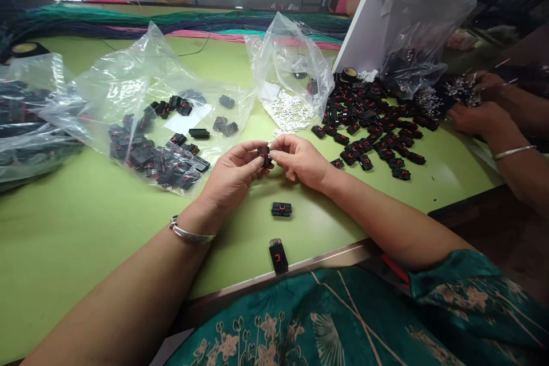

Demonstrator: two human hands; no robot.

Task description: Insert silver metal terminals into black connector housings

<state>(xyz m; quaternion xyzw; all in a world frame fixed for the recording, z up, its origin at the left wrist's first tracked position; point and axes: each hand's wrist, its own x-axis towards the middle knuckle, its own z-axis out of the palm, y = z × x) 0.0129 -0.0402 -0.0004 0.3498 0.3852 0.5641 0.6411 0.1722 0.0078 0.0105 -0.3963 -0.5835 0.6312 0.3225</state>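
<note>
Between the thumb and fingers of my left hand [229, 174] is a small black plastic connector housing [265, 155] with a red clip. My right hand [302, 160] is closed in a pinch at the housing's right side; whatever its fingertips hold is too small to make out. Just below my hands a black connector with a red clip [281, 210] lies on the green table. Closer to the table edge lies another black connector [278, 257], with a clear or metallic bit at its top end. Beyond my hands, small white plastic pieces [289, 111] lie in an open clear bag.
Many black connectors [364, 120] are heaped at the right. A clear bag of connectors [150, 80] spreads at the left, beside another full bag [32, 120]. Coloured wires [171, 23] run along the back. A co-worker's hands [480, 103] hold metallic-looking parts at far right.
</note>
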